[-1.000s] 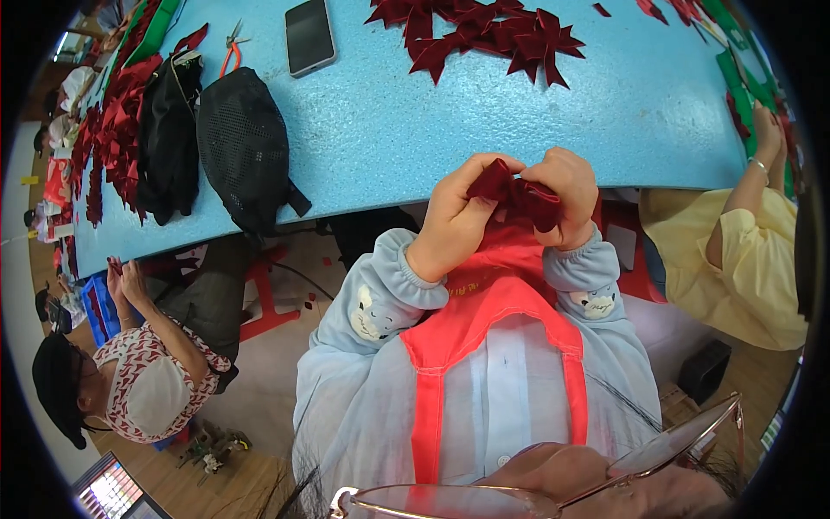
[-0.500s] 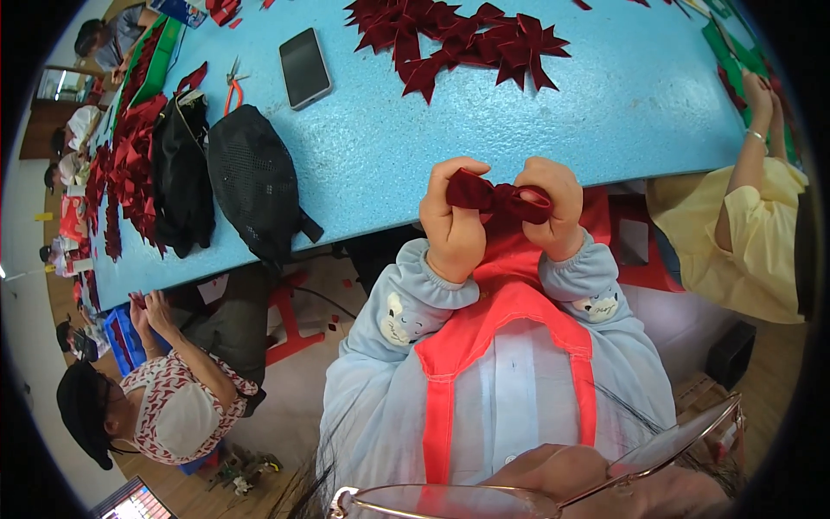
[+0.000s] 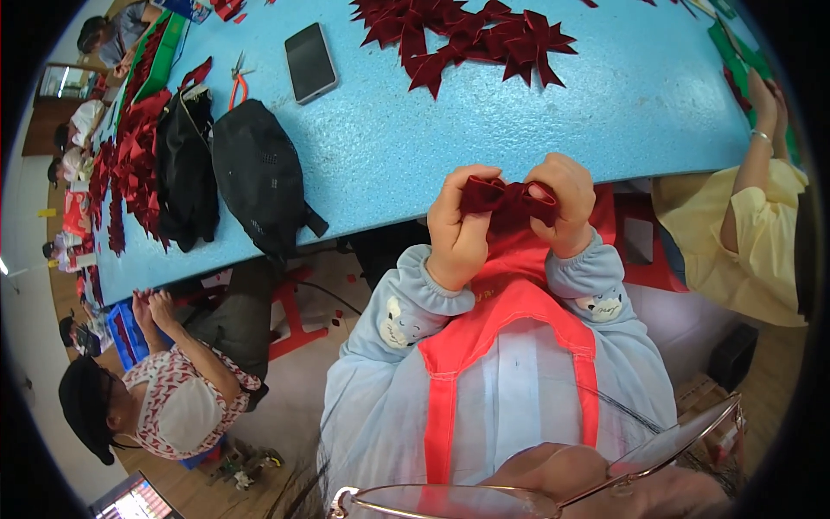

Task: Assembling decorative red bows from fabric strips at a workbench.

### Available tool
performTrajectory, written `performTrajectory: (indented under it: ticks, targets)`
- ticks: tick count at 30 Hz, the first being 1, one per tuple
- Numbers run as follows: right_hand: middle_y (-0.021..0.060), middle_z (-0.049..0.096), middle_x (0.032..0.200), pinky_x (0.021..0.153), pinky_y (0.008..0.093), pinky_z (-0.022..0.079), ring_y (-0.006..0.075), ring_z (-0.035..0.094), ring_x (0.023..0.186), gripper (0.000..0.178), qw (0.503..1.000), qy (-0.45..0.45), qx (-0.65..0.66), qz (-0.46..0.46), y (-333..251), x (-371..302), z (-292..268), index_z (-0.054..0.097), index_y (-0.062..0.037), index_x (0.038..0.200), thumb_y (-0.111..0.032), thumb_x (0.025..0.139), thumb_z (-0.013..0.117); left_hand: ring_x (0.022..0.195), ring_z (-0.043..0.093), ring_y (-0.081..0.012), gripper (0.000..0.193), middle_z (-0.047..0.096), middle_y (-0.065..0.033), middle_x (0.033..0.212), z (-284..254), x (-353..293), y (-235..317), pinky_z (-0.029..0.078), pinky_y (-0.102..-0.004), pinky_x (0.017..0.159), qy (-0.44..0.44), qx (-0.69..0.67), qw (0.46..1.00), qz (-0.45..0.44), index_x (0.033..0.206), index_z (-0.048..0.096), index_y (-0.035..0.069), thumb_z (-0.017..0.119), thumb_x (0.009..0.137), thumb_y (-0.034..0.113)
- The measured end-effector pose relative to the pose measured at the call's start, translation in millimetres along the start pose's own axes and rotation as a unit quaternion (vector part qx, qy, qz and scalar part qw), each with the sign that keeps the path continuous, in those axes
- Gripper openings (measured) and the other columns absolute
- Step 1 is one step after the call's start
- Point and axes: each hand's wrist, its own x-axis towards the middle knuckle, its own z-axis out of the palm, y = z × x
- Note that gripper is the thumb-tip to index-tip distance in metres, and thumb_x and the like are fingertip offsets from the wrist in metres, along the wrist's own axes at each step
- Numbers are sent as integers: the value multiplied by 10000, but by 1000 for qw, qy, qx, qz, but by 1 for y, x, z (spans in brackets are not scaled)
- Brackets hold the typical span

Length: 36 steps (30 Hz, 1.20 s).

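Observation:
A dark red velvet bow [image 3: 512,201] is held between my two hands, just off the near edge of the blue table. My left hand [image 3: 460,227] pinches its left loop between thumb and curled fingers. The right loop is gripped by my right hand [image 3: 564,206], its thumb pressing into the loop. The bow's knot lies in the gap between the hands. Below it hangs my red apron [image 3: 506,316], close in colour to any ribbon tails, so I cannot make those out.
Finished-looking red bows [image 3: 467,39] lie heaped at the table's far side. A phone [image 3: 311,63], orange-handled pliers [image 3: 239,82] and a black bag [image 3: 259,173] rest to the left. Co-workers sit on both sides, one in a yellow top [image 3: 718,233], another in a black hat [image 3: 86,394].
Both hands have shifted slightly right with the bow, and its loops look turned a little. The view has tilted slightly. The grip on both loops stays.

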Motion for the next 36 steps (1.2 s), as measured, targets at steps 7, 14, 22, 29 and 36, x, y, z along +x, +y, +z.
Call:
performTrajectory:
  ticks: [7, 14, 22, 29, 36]
  targets:
    - [71, 487, 591, 422, 331, 335, 240, 461, 461, 121, 998, -15, -54, -38, 0, 1, 0, 522, -50, 746, -111, 737, 627, 892, 562, -149, 241, 589, -101, 955, -1, -5, 8, 445, -271, 810, 16, -89, 994, -64, 1071, 472, -10, 434, 835, -41]
    - [79, 507, 669, 523, 270, 383, 183, 475, 561, 67, 999, -9, 6, 49, 2, -7, 2, 527, 3, 816, 19, 751, 531, 893, 565, -163, 233, 572, -113, 1007, 12, -3, 16, 466, -290, 801, 67, -55, 996, 14, 1073, 466, -21, 461, 841, -39]
    - [8, 526, 773, 604, 218, 394, 71, 448, 685, 85, 936, 73, 170, 300, -2, -15, 25, 527, 12, 840, -24, 861, 454, 712, 585, -124, 177, 589, -88, 853, 5, 10, 18, 467, -233, 619, 88, 67, 992, -54, 987, 543, -22, 547, 817, 24]
    - [-7, 513, 763, 601, 205, 385, 61, 440, 689, 100, 921, 65, 185, 336, 3, -19, 25, 527, 11, 841, -53, 880, 462, 686, 549, -97, 155, 577, -36, 830, -11, 24, 26, 444, -208, 627, -6, 297, 954, 35, 920, 588, -42, 518, 845, 74]
    - [13, 524, 749, 604, 209, 398, 69, 460, 694, 109, 945, 29, 130, 300, 6, -24, 24, 524, 13, 836, -63, 880, 459, 706, 557, -114, 214, 589, -49, 810, -18, 27, 30, 450, -220, 640, -22, -34, 970, -240, 979, 585, -26, 446, 838, 57]
